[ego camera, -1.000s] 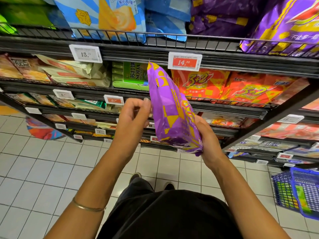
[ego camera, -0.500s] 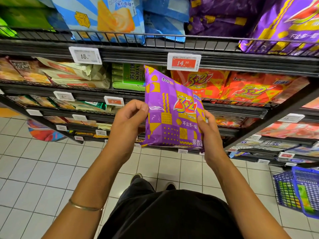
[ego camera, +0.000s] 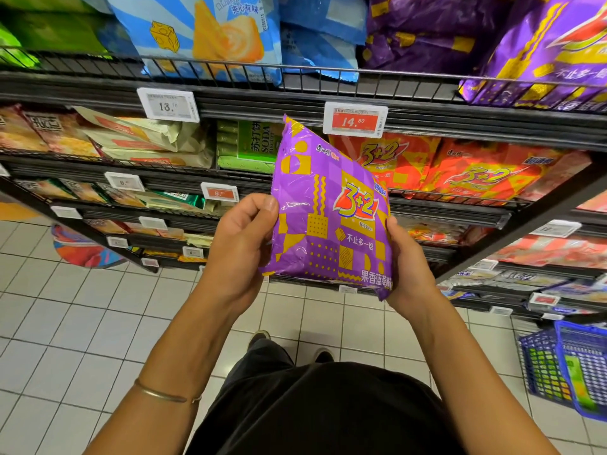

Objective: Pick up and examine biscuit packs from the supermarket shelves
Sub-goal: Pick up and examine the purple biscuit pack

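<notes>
Head view: the left hand grips the left edge of the purple biscuit pack, with its thumb pressed on the printed front and its fingers behind the wrapper, out of sight. The right hand holds the pack's right edge and lower right corner, thumb lying along the edge, and its fingers are likewise hidden behind the pack. The pack is held in the air in front of the shelves, upright and slightly tilted, its front turned to the camera and showing a red and yellow "3+2" logo. A thin bracelet circles the left forearm.

Just behind the pack's top, a red price tag reading 14.50 hangs on the shelf rail. Orange packs with the same logo lie on the shelf to the right, and a green soda biscuit pack sits just left of the held pack's top corner. Further left is a white price tag. Blue packs and purple packs fill the top shelf. A blue basket stands on the white tiled floor at lower right.
</notes>
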Demonstrator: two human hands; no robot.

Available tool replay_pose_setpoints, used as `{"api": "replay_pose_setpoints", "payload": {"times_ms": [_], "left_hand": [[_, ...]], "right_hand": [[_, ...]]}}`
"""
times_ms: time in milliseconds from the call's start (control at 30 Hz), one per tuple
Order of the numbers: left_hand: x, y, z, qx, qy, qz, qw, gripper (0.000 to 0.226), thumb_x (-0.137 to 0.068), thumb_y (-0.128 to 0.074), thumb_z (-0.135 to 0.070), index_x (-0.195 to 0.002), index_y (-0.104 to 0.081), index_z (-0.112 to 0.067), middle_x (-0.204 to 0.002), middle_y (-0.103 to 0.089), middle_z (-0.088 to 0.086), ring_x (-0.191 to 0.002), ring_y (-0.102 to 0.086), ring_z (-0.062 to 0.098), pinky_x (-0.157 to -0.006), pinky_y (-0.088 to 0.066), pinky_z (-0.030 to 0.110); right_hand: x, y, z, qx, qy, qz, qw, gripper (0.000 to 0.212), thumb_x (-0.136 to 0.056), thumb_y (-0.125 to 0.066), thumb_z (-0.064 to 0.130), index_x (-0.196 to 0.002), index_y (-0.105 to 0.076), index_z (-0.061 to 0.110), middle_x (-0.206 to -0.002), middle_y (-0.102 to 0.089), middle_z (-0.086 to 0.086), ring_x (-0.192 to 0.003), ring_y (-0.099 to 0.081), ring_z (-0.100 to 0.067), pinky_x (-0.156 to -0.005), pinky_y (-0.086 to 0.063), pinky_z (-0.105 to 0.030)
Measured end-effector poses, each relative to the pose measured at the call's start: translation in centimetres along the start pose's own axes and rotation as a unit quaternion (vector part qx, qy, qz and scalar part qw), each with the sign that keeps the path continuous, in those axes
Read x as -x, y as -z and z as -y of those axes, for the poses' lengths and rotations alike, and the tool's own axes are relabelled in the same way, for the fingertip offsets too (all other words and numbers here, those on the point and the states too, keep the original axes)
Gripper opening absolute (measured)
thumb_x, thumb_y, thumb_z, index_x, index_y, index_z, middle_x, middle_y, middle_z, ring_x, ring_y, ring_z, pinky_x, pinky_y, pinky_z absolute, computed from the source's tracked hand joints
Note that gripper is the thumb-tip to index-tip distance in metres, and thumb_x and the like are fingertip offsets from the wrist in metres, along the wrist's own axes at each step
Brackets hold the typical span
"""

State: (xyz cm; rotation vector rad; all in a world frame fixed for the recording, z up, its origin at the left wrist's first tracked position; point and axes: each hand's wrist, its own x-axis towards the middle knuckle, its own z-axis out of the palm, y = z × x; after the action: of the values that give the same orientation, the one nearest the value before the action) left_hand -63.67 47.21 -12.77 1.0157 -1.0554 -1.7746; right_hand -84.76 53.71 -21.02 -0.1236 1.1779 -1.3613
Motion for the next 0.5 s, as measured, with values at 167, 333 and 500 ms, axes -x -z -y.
{"api": "replay_pose_setpoints", "payload": {"times_ms": [167, 333, 500], "left_hand": [[-0.1, 1.2, 0.2, 0.011, 0.043, 0.016, 0.999, 0.015, -0.095, -0.064, -0.022, -0.086, -0.058, -0.013, -0.093, -0.052, 0.021, -0.081, -0.05, 0.026, -0.071, -0.038, 0.037], [-1.0, 2.4, 0.4, 0.054, 0.091, 0.012, 0.994, 0.023, -0.093, -0.06, -0.023, -0.111, -0.059, -0.009, -0.101, -0.071, 0.011, -0.091, -0.063, 0.031, -0.084, -0.048, 0.045], [-1.5, 2.7, 1.4, 0.002, 0.139, 0.053, 0.989, 0.055, -0.089, -0.067, -0.046, -0.134, -0.067, -0.015, -0.131, -0.072, 0.011, -0.118, -0.071, 0.03, -0.1, -0.058, 0.049]], "right_hand": [[-0.2, 0.4, -0.1, -0.001, -0.009, -0.001, 1.0, 0.044, -0.091, -0.06, 0.063, -0.101, -0.084, 0.028, -0.114, -0.079, -0.009, -0.086, -0.079, -0.028, -0.074, -0.064, -0.053], [0.5, 0.3, 0.8, 0.063, -0.012, -0.016, 0.998, 0.048, -0.093, -0.06, 0.06, -0.118, -0.075, 0.022, -0.106, -0.08, -0.009, -0.073, -0.079, -0.027, -0.054, -0.063, -0.043], [0.8, -0.1, 2.1, 0.12, 0.096, 0.006, 0.988, 0.032, -0.098, -0.062, 0.049, -0.115, -0.07, 0.023, -0.112, -0.079, -0.009, -0.088, -0.079, -0.027, -0.066, -0.063, -0.038]]}}
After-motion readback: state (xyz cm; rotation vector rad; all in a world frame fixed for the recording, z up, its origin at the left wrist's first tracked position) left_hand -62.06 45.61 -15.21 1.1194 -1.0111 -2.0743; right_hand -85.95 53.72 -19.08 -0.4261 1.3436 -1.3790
